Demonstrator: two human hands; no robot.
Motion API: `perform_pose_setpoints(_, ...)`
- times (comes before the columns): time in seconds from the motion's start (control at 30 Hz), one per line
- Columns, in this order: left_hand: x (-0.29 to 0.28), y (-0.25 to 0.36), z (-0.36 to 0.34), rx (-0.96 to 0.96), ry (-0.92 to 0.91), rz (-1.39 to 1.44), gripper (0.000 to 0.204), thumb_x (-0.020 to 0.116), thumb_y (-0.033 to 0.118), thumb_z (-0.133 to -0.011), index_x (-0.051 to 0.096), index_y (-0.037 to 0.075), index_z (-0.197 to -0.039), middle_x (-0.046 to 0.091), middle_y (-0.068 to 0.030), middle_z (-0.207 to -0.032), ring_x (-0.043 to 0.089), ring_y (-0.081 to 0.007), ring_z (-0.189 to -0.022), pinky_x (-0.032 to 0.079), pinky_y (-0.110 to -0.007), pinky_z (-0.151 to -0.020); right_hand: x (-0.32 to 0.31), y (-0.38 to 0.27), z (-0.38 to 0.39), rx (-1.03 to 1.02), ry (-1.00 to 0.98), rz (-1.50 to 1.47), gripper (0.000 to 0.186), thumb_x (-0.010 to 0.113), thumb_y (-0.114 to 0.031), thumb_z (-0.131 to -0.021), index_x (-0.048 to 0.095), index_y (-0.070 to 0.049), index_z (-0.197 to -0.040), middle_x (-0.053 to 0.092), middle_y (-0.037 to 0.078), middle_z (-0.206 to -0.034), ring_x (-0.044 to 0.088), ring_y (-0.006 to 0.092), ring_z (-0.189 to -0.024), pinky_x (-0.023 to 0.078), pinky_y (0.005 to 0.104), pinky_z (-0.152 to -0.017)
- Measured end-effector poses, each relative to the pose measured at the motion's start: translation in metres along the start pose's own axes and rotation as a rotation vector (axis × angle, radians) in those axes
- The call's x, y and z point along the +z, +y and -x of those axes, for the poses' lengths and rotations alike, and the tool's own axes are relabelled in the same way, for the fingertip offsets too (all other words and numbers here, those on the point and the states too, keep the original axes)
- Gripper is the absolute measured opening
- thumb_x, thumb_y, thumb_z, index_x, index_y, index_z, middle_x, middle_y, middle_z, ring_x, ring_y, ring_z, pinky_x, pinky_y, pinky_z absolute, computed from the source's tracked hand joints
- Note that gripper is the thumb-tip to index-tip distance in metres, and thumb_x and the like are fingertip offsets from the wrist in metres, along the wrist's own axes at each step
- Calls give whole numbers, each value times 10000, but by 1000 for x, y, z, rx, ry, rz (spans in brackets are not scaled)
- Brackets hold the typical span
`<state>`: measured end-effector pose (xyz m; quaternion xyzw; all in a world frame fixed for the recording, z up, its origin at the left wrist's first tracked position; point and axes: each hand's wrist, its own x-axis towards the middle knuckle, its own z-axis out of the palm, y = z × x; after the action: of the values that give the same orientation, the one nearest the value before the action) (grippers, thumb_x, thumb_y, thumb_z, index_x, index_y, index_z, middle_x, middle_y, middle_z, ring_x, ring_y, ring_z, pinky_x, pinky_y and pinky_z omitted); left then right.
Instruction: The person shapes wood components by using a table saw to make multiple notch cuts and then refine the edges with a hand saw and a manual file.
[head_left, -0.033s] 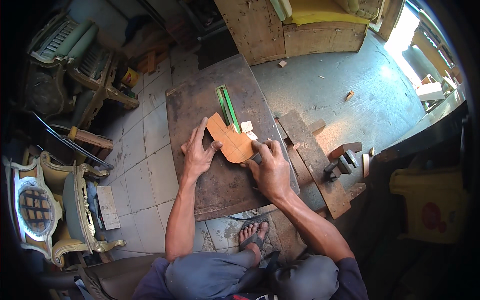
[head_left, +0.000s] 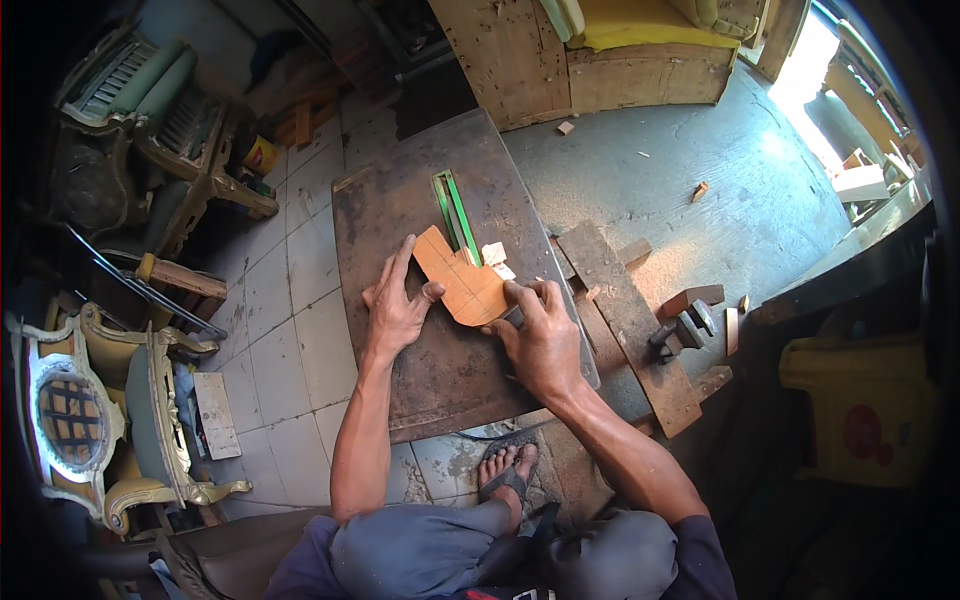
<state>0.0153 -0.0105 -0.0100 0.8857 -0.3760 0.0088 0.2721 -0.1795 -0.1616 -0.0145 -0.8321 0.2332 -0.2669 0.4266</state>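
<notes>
A flat orange-brown wooden block with angled corners and thin dark lines across its face is held between both hands above a worn brown table. My left hand grips its left edge, with the thumb on the lower side and the forefinger up along the corner. At the lower right edge, my right hand pinches the block between thumb and bent fingers. Just beyond it lies a long, narrow, green-edged object, its near end partly covered by the block. Small pale wood offcuts sit beside that end.
Right of the table is a low wooden bench with a dark metal clamp-like tool. A yellow plastic chair stands at the far right. Carved chair frames crowd the left. Wood scraps and sawdust lie on the floor.
</notes>
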Motion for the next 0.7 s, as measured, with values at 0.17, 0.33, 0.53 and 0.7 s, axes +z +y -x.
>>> perform_pose_setpoints(0.17,-2,3,-1,-9,-14,-1,1042,599,800,-816,436,86,-1557,636,-138,-1277,613,-198,-800,520,-363,-748,1,0,-2,4,-4,-10,567,874,-208,-762,615,-65,-1246,614,151,-1143,726,348,-834,608,423,-645)
perform_pose_setpoints(0.33,-3,3,-3,11,-14,8,1028,598,782,-830,413,88,-1566,599,-171,-1381,634,-322,-1200,506,-420,-996,2,0,-4,-16,13,-7,551,872,-203,-766,620,-73,-1238,620,138,-1137,727,345,-818,606,419,-640)
perform_pose_setpoints(0.53,-4,4,-4,-16,-36,43,1034,595,783,-829,403,87,-1568,578,-185,-1417,588,-365,-1303,480,-439,-1062,2,0,-5,-26,25,3,539,866,-209,-772,623,-73,-1234,623,132,-1132,727,340,-799,605,420,-638)
perform_pose_setpoints(0.7,-1,2,-5,-22,-37,37,1037,587,790,-824,404,90,-1568,582,-187,-1407,593,-370,-1296,474,-445,-1068,4,2,-6,-32,29,13,532,861,-205,-777,624,-72,-1235,620,133,-1139,726,335,-794,605,418,-635)
